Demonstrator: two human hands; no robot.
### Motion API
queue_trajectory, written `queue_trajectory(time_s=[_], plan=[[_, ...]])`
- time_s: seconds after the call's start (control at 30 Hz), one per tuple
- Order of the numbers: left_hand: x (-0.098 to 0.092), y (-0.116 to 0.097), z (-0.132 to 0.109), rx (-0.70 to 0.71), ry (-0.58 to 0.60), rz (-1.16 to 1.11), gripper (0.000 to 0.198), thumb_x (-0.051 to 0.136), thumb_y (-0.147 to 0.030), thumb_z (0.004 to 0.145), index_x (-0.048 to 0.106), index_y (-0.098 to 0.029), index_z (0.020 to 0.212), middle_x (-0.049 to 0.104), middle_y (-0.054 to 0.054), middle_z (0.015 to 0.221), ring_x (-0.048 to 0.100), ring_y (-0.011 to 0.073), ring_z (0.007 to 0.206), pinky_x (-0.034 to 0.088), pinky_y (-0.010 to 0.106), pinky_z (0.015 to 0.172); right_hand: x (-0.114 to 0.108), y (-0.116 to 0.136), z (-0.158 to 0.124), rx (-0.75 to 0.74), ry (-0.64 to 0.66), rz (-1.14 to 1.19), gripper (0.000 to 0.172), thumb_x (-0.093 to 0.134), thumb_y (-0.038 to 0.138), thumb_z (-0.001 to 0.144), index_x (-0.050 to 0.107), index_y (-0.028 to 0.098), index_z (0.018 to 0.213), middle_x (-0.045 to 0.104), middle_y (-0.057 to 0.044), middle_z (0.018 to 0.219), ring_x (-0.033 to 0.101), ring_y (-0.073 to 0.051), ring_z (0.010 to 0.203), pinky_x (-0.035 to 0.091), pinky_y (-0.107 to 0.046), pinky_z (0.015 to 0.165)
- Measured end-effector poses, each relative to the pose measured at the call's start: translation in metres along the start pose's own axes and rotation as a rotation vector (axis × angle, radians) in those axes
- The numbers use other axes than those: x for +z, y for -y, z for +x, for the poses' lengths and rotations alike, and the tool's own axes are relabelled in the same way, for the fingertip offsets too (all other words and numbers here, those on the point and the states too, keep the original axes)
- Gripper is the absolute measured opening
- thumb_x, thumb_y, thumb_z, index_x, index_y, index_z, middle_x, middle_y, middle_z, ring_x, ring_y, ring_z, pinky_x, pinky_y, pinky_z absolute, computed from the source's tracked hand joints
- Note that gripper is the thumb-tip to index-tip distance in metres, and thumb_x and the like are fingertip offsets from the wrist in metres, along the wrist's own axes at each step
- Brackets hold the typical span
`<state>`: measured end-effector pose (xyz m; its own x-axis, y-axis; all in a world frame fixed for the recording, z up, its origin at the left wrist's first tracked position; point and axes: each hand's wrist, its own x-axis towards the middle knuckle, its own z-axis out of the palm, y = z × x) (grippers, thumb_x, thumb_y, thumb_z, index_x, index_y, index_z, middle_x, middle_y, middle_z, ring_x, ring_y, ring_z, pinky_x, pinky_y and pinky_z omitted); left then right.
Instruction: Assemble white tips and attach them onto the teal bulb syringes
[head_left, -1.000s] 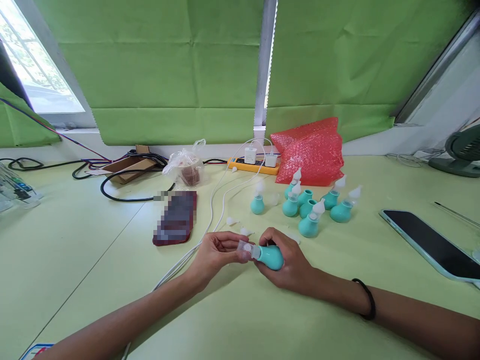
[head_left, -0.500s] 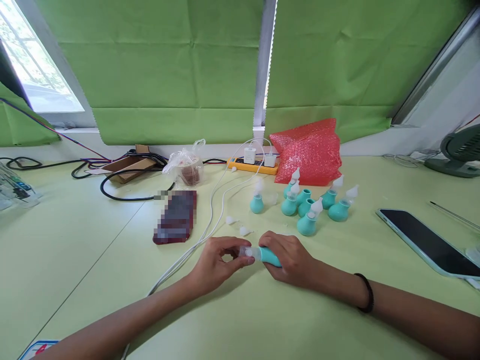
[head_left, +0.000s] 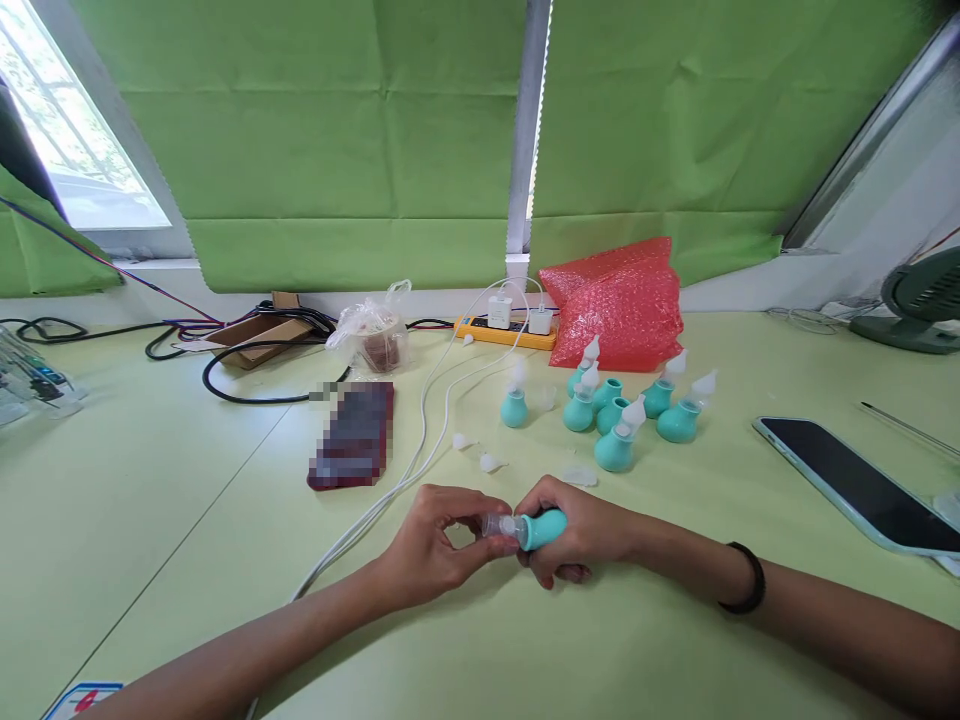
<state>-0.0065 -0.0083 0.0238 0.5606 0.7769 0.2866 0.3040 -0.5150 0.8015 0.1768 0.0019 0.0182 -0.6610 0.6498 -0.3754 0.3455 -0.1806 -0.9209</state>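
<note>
In front of me lies a teal bulb nasal aspirator [head_left: 545, 528] on its side, its clear plastic collar [head_left: 498, 525] pointing left. My left hand [head_left: 442, 545] pinches that clear collar between thumb and fingers. Wrapped round the teal bulb is my right hand [head_left: 574, 530], closed with the thumb underneath. Just beyond my hands are two small white tips [head_left: 490, 462] and a clear plastic piece [head_left: 580, 475]. Several teal bulbs [head_left: 615, 452] stand farther back, most with clear collars and white tips; two [head_left: 611, 415] have bare mouths.
White cables [head_left: 409, 470] run across the table from a yellow power strip [head_left: 517, 335]. A dark phone [head_left: 352, 435] lies left, a light-framed phone [head_left: 855, 485] right. At the back are a red bubble-wrap bag [head_left: 619, 310], a plastic-wrapped cup [head_left: 381, 345] and a small fan [head_left: 919, 300].
Both hands have moved slightly toward me with the aspirator. My right hand has turned and shifted its grip, showing more of the bulb and uncovering the clear piece behind.
</note>
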Motion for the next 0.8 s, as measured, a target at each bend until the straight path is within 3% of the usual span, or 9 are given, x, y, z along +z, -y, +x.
queue_trajectory(time_s=[0.17, 0.3, 0.37, 0.53, 0.63, 0.8], plan=[[-0.001, -0.006, -0.003, 0.057, 0.029, 0.048, 0.02, 0.06, -0.028, 0.071, 0.068, -0.013, 0.081, 0.062, 0.005, 0.06, 0.051, 0.0127, 0.052, 0.041, 0.022, 0.052, 0.0, 0.002, 0.001, 0.162, 0.221, 0.259, 0.007, 0.056, 0.011, 0.051, 0.053, 0.014, 0.057, 0.05, 0.005, 0.042, 0.036, -0.003, 0.029, 0.024, -0.014, 0.025], [-0.001, -0.001, -0.003, 0.07, 0.014, 0.05, 0.019, 0.06, -0.027, 0.071, 0.069, -0.015, 0.083, 0.062, 0.006, 0.06, 0.051, 0.0131, 0.052, 0.041, 0.023, 0.053, 0.003, 0.004, 0.0, 0.234, 0.169, 0.325, 0.005, 0.053, 0.012, 0.053, 0.052, 0.015, 0.056, 0.049, 0.005, 0.042, 0.036, -0.003, 0.03, 0.023, -0.012, 0.025], [0.0, 0.002, -0.001, 0.002, 0.009, -0.048, 0.018, 0.063, -0.027, 0.067, 0.069, -0.014, 0.079, 0.062, 0.005, 0.06, 0.051, 0.0131, 0.053, 0.041, 0.023, 0.053, 0.004, 0.006, -0.001, 0.235, 0.153, 0.325, 0.005, 0.053, 0.012, 0.053, 0.051, 0.015, 0.057, 0.049, 0.005, 0.042, 0.037, -0.003, 0.03, 0.025, -0.012, 0.026], [0.0, 0.004, 0.008, -0.274, -0.041, -0.546, 0.019, 0.074, -0.022, 0.054, 0.066, -0.013, 0.068, 0.059, 0.002, 0.063, 0.052, 0.0131, 0.057, 0.044, 0.025, 0.056, 0.008, 0.012, -0.004, 0.005, 0.102, 0.392, 0.011, 0.059, 0.014, 0.056, 0.053, 0.013, 0.065, 0.053, 0.004, 0.05, 0.046, -0.005, 0.038, 0.037, -0.015, 0.035], [-0.001, 0.001, 0.01, -0.286, 0.0, -0.692, 0.015, 0.071, -0.023, 0.057, 0.065, -0.012, 0.065, 0.054, 0.002, 0.067, 0.052, 0.0129, 0.06, 0.044, 0.025, 0.057, 0.009, 0.014, -0.006, -0.13, 0.089, 0.42, 0.018, 0.063, 0.018, 0.06, 0.054, 0.013, 0.074, 0.054, 0.002, 0.058, 0.051, -0.008, 0.048, 0.045, -0.02, 0.045], [-0.002, 0.001, 0.008, -0.225, 0.012, -0.757, 0.011, 0.064, -0.023, 0.067, 0.063, -0.013, 0.072, 0.049, 0.002, 0.084, 0.053, 0.0116, 0.065, 0.044, 0.025, 0.061, 0.009, 0.016, -0.007, -0.204, 0.022, 0.353, 0.028, 0.065, 0.027, 0.061, 0.054, 0.013, 0.083, 0.056, -0.002, 0.07, 0.054, -0.013, 0.065, 0.048, -0.029, 0.058]])
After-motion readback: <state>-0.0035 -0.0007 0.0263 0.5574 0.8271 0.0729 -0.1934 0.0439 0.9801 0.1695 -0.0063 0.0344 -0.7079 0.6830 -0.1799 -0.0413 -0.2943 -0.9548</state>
